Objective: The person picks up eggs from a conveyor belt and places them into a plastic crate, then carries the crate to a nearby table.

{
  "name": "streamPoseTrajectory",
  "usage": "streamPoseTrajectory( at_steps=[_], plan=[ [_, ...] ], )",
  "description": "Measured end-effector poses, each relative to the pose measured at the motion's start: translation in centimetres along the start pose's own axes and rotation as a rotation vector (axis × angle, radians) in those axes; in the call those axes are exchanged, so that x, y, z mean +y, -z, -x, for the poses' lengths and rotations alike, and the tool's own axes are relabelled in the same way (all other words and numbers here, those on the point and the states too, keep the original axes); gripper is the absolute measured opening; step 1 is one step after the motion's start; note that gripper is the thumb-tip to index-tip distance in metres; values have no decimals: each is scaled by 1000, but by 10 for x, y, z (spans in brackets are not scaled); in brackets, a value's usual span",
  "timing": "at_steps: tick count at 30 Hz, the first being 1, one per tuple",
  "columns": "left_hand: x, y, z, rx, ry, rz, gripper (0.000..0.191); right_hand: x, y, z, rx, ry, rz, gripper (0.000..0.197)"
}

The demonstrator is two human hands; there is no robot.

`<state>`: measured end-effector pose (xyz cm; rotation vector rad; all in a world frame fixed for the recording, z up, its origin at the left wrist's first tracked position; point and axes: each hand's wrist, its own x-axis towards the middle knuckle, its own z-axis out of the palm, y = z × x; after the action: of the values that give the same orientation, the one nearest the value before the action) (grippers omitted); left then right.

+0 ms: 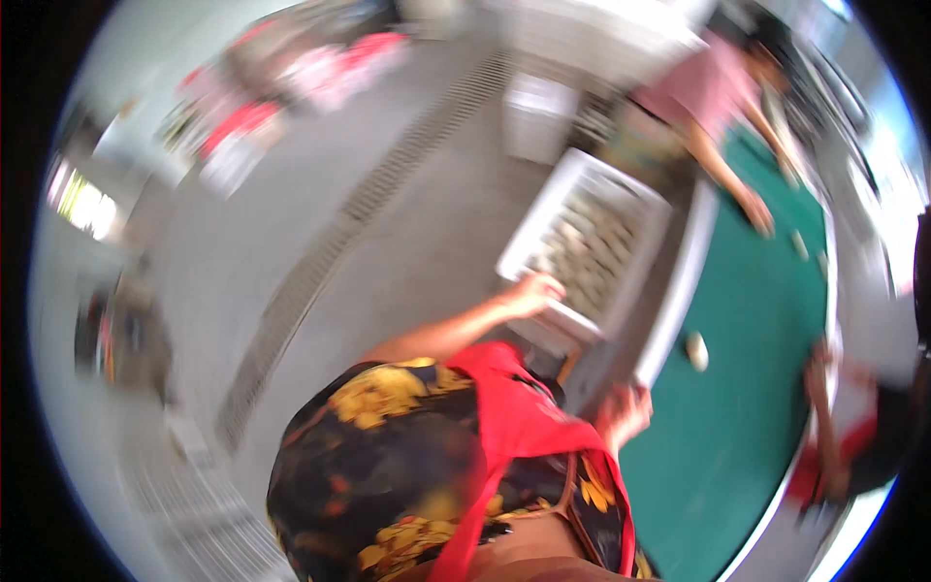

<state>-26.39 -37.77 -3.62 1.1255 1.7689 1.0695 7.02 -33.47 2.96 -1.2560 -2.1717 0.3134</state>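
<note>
My left hand (534,295) reaches to the near left corner of a white plastic crate (634,295), its fingers bent over the rim. Blur hides whether it grips the rim or an item. Many pale oval items (589,251), egg-like in shape, fill the crate. My right hand (625,413) is at the pale side rail (673,305) of a green conveyor belt (734,436), fingers curled; whether they grip anything is unclear. One pale oval item (697,351) lies on the belt, ahead of that hand and to its right.
A co-worker in a pink top (702,80) leans over the belt's far end, near more pale items (800,245). Another person's arm (822,422) rests at the opposite edge. White boxes (540,116) stand beyond the crate. A floor drain grate (364,196) runs along the left.
</note>
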Motion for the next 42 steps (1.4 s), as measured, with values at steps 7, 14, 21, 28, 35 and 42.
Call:
streamPoseTrajectory(
  at_steps=[7, 14, 21, 28, 35, 42],
  plan=[
    [115, 20, -64, 17, -109, -117, 20, 3, -35, -44, -154, -36, -312, 23],
    [204, -117, -134, -416, -670, -513, 70, 8, -25, -52, -122, 10, -453, 20],
    [156, -205, -164, -630, -991, -833, 31, 15, -25, -48, -125, -9, -405, 23],
    [177, -207, -224, -383, -448, -312, 24, -1, -17, -34, -112, -20, -241, 37],
    [229, -151, -408, -324, 356, 371, 34, -32, -3, -36, -169, -79, -168, 43],
    [247, -178, -527, 7, -471, -729, 54, -63, 8, -40, -318, -172, -203, 43]
  ],
)
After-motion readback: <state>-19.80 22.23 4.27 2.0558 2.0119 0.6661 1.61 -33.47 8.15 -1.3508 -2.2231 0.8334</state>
